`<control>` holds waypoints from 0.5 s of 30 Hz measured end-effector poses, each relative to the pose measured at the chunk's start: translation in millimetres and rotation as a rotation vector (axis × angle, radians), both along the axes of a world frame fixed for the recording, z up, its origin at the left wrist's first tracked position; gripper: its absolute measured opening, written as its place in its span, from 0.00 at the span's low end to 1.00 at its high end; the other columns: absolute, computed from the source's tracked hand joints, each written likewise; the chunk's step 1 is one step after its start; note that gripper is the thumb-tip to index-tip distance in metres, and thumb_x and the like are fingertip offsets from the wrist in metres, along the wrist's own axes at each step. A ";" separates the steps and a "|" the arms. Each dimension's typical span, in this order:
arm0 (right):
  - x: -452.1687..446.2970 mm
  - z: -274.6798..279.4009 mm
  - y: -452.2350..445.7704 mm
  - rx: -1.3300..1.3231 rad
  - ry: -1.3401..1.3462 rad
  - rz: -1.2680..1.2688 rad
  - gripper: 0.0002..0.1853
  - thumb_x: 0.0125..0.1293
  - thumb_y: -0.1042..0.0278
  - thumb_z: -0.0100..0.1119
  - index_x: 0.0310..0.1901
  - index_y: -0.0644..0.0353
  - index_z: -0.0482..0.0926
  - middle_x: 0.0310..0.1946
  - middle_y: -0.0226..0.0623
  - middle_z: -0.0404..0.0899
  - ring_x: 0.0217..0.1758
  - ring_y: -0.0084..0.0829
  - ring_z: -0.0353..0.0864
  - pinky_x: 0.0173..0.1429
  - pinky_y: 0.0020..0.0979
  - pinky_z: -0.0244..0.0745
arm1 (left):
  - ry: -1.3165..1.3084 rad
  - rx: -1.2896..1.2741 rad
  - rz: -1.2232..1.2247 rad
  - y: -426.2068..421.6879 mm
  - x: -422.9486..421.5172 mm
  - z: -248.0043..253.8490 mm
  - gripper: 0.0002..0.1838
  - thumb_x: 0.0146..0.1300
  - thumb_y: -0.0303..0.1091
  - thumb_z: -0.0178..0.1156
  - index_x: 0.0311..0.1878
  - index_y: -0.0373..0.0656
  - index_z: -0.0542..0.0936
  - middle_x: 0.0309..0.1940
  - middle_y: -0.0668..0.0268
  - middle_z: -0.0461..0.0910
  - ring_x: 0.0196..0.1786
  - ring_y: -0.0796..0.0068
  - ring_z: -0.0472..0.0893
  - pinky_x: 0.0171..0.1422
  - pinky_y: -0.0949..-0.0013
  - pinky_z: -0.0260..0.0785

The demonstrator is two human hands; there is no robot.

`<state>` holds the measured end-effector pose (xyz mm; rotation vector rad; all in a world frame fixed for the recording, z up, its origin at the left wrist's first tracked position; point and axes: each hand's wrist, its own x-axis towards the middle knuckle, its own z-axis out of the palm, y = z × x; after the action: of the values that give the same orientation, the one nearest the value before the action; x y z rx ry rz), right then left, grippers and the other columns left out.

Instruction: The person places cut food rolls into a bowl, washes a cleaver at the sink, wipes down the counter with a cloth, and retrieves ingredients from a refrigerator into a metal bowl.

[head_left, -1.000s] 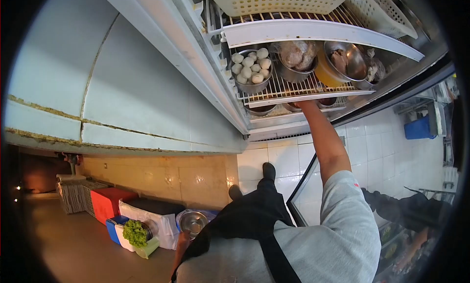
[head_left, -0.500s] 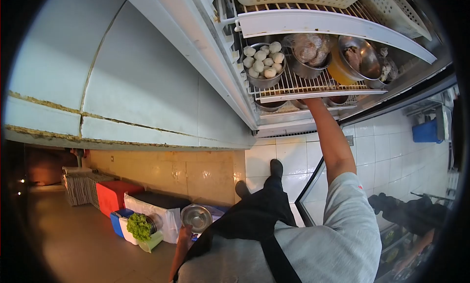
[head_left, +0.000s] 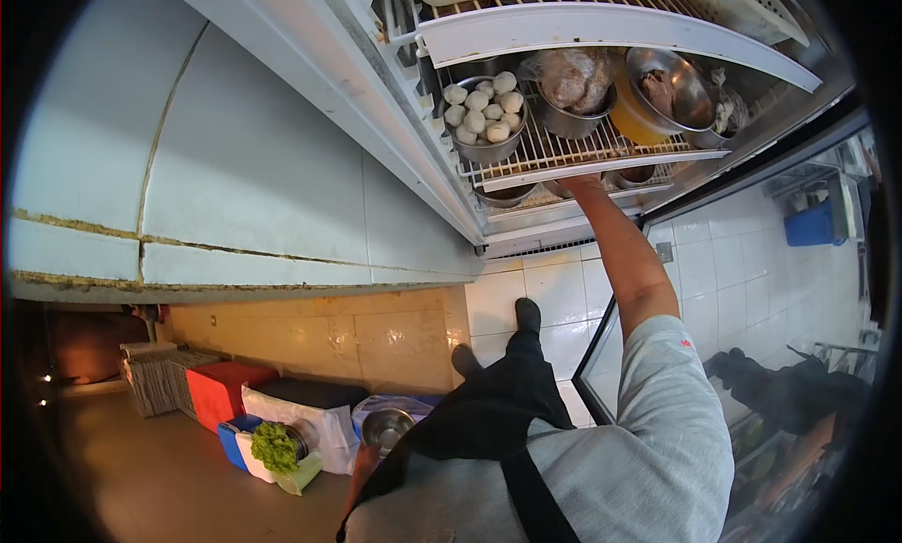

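My right hand (head_left: pixel 581 181) reaches into the lower part of an open fridge, just under the white front edge of a wire shelf (head_left: pixel 601 170). Its fingers are hidden there, near the round metal pots below the shelf, one of them a pot (head_left: pixel 505 196) at the left. Low by my left side, my left hand (head_left: pixel 365 460) grips a shiny metal bowl (head_left: pixel 387 426) at its near rim; the inside I can see looks bare. My apron covers part of that arm.
On the wire shelf stand a pot of white balls (head_left: pixel 486 120), a pot with a plastic-wrapped lump (head_left: pixel 573 83) and a tilted metal bowl (head_left: pixel 672 87). The glass door (head_left: pixel 733 271) hangs open at right. Leafy greens (head_left: pixel 274 446) and a red box (head_left: pixel 228 393) are at lower left.
The view has shifted, so the fridge shelves sit slightly higher and further left. The metal bowl has moved slightly right and down, partly behind my apron. My right hand stays below the shelf.
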<state>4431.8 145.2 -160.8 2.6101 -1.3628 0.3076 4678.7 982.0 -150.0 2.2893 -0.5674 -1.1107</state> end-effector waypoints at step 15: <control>-63.5 2.2 -0.3 -0.028 -0.394 0.017 0.20 0.58 0.55 0.64 0.50 0.54 0.83 0.52 0.41 0.81 0.57 0.51 0.77 0.62 0.53 0.70 | 0.416 0.145 0.549 -91.5 -9.6 52.8 0.33 0.60 0.39 0.56 0.70 0.52 0.64 0.56 0.59 0.76 0.53 0.62 0.80 0.51 0.56 0.76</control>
<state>4368.3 144.9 -158.6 2.6324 -1.4306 0.8755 4669.1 890.4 -97.2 2.0462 0.2960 -1.3058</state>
